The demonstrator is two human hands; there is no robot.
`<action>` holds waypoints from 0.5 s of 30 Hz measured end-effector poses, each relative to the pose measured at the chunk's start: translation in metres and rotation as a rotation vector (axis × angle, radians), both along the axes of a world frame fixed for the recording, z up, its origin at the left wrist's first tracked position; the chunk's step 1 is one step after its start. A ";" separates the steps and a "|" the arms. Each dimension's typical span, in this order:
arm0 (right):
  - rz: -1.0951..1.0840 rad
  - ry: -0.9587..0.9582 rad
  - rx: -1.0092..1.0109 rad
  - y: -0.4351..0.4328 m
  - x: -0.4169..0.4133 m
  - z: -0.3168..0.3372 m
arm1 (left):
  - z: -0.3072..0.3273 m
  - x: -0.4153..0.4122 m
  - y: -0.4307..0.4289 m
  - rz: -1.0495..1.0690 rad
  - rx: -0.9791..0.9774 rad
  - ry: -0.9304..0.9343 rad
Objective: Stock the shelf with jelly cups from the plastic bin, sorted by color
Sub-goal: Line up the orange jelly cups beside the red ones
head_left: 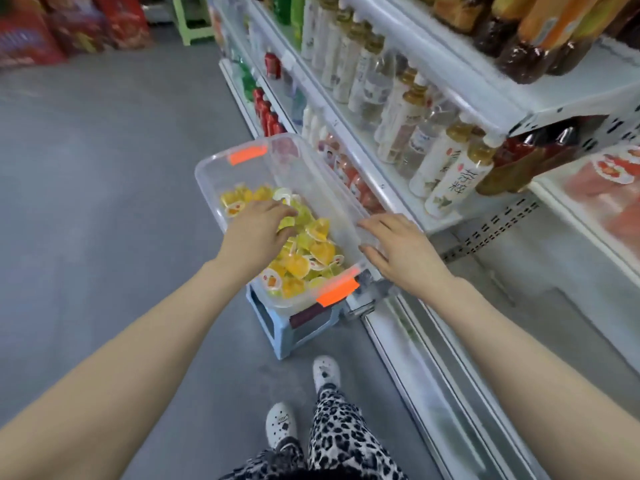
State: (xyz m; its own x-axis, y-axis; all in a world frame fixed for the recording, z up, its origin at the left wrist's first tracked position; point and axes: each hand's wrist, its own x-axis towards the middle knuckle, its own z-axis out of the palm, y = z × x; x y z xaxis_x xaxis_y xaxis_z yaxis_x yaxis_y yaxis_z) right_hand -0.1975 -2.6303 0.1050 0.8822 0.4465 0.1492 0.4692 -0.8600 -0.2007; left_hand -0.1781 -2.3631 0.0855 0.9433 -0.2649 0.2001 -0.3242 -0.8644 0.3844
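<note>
A clear plastic bin with orange latches sits on a small blue stool beside the shelf. Inside lie several yellow, orange and green jelly cups. My left hand reaches down into the bin, its fingers curled around a yellow-green cup among the pile. My right hand rests on the bin's right rim, fingers straight. A bare stretch of white shelf lies to the right of that hand.
Shelves on the right carry rows of bottled drinks and red packets. Red cans stand on a lower shelf further back. Grey floor spreads to the left, with red bags far off. My feet stand behind the stool.
</note>
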 end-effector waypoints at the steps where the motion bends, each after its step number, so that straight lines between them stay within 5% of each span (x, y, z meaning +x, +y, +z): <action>1: 0.027 0.038 -0.015 0.008 0.009 -0.012 | -0.010 0.000 0.008 0.028 -0.005 0.029; 8: 0.139 0.423 -0.103 0.063 0.063 -0.089 | -0.050 0.026 0.039 0.146 -0.001 0.104; 15: 0.213 0.646 -0.402 0.114 0.108 -0.140 | -0.078 0.049 0.058 0.148 0.077 0.034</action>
State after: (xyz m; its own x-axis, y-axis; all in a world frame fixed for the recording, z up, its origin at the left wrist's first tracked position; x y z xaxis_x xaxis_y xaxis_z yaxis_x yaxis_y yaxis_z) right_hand -0.0896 -2.5160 -0.0350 0.6284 0.5269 -0.5723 0.5286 -0.8289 -0.1828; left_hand -0.1292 -2.3053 0.0079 0.9790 -0.1354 0.1524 -0.1789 -0.9290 0.3241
